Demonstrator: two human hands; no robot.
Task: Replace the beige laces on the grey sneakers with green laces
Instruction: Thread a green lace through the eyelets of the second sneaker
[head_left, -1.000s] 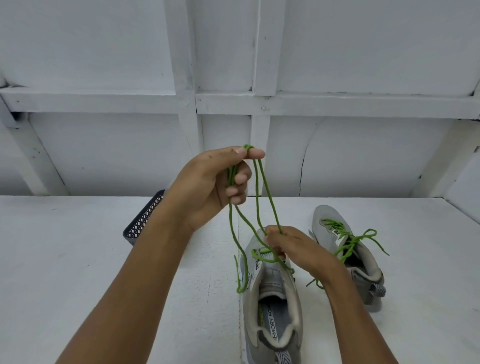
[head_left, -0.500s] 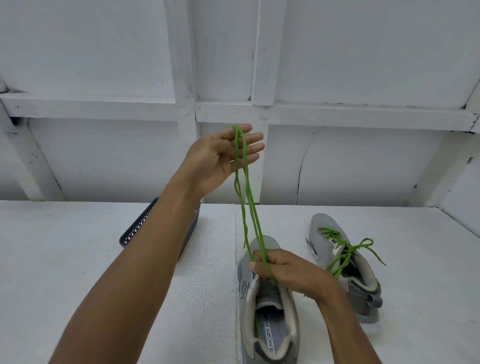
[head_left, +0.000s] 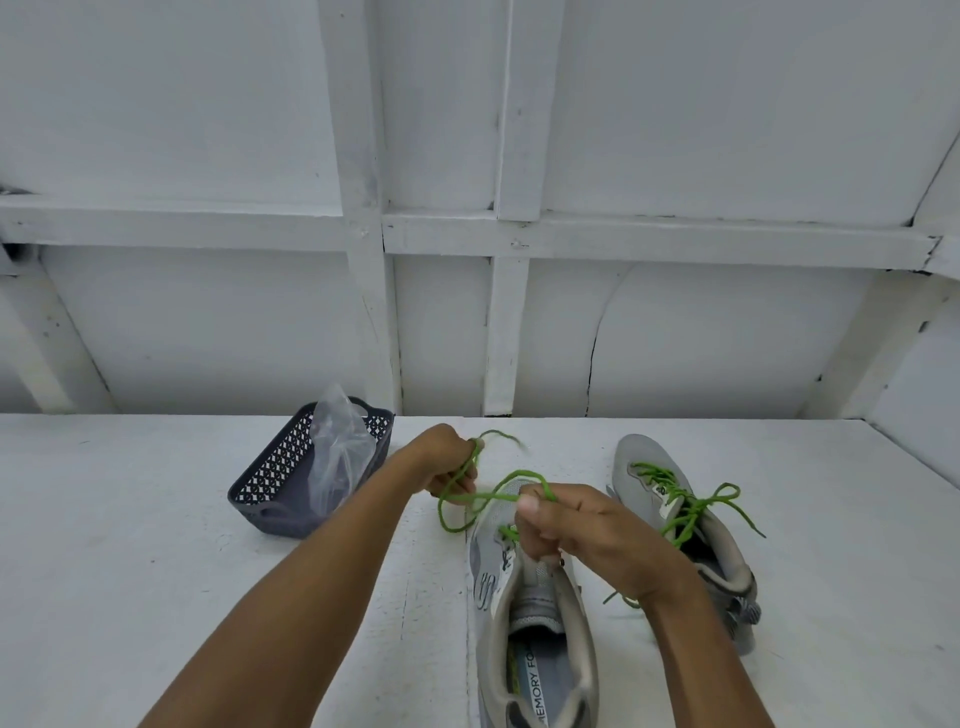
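A grey sneaker (head_left: 535, 639) stands in front of me on the white table, toe pointing away. A green lace (head_left: 470, 499) runs from its eyelets in loose loops between both hands. My left hand (head_left: 449, 460) hovers just left of the toe with its fingers curled round the lace. My right hand (head_left: 576, 525) is over the shoe's tongue and pinches the lace between thumb and fingers. To the right stands a second grey sneaker (head_left: 670, 525), with a green lace threaded in it and tied in a bow (head_left: 693, 506).
A dark perforated plastic basket (head_left: 270, 499) with a clear plastic bag (head_left: 340, 457) in it sits on the table at the left. The white table (head_left: 156, 571) meets a white framed wall behind. A loose green lace end (head_left: 621, 600) lies between the shoes.
My left hand has dropped from high above the table to just beside the shoe's toe and closed on the lace. The taut lace now hangs slack in loops. The basket is uncovered.
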